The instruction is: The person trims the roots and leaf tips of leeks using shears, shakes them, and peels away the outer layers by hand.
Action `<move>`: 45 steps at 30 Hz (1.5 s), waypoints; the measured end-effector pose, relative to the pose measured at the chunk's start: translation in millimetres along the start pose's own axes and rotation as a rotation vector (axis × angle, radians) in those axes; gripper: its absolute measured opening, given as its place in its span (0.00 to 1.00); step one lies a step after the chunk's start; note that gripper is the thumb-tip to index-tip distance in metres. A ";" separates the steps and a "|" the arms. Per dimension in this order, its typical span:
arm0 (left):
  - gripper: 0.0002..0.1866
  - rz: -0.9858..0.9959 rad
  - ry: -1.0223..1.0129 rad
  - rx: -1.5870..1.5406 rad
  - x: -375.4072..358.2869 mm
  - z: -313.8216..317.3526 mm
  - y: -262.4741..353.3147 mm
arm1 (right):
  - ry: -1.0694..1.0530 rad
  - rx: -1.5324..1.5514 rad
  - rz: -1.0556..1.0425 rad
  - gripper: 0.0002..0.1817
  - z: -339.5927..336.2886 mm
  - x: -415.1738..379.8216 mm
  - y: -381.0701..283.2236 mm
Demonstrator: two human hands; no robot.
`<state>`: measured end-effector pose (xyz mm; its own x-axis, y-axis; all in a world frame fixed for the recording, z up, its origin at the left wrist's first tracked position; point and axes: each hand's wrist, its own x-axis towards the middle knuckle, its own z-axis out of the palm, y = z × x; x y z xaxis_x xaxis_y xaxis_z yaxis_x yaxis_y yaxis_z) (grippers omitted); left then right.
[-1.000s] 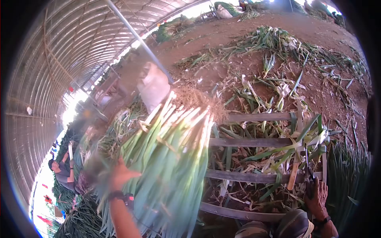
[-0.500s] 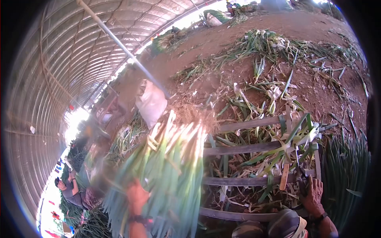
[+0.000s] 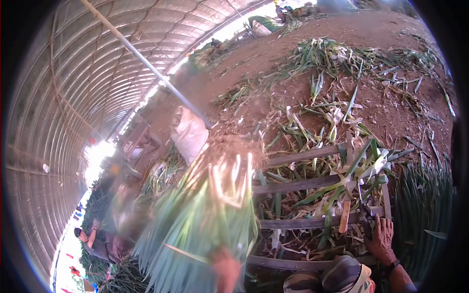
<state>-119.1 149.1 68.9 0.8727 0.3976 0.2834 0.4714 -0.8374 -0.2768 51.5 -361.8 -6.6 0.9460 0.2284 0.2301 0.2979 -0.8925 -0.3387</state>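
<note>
A big bundle of spring onions [image 3: 195, 224] lies with its white stems and root ends pointing away from me and its green leaves towards me. Smeared by motion, my left hand [image 3: 226, 268] is over the leaves near the bottom of the view; its fingers do not show clearly. At the right end of a slatted rack [image 3: 298, 223], my right hand [image 3: 380, 239] is closed around a black-handled tool [image 3: 365, 214] with a thin metal blade. A flat wooden handle [image 3: 344, 217] stands just left of that tool.
Leaf scraps [image 3: 298, 244] lie under and between the slats. More green onions [image 3: 424, 215] stand at the right. A pale sack [image 3: 188, 133] sits beyond the bundle, by a slanted pole [image 3: 146, 61]. Another person [image 3: 97, 244] is at the far left.
My left hand has moved right and down across the leaves. Some of the white stems have shifted, and the leaves fan out differently. My right hand stays at the rack's end with the tool.
</note>
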 end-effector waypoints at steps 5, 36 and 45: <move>0.57 -0.106 -0.289 -0.280 -41.3 45.1 51.8 | 0.016 -0.006 -0.031 0.52 -0.7 2.1 -1.1; 0.30 0.028 0.083 0.057 203.1 59.7 13.3 | -0.025 -0.049 -0.006 0.51 -1.0 8.3 -8.5; 0.25 -0.055 -0.011 -0.339 156.8 65.1 85.2 | -0.051 -0.030 0.020 0.51 -8.4 10.4 -11.7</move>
<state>66.2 164.5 30.0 0.8495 0.4479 0.2787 0.4500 -0.8910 0.0602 56.8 -352.3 7.4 0.9574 0.2289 0.1762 0.2752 -0.9083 -0.3150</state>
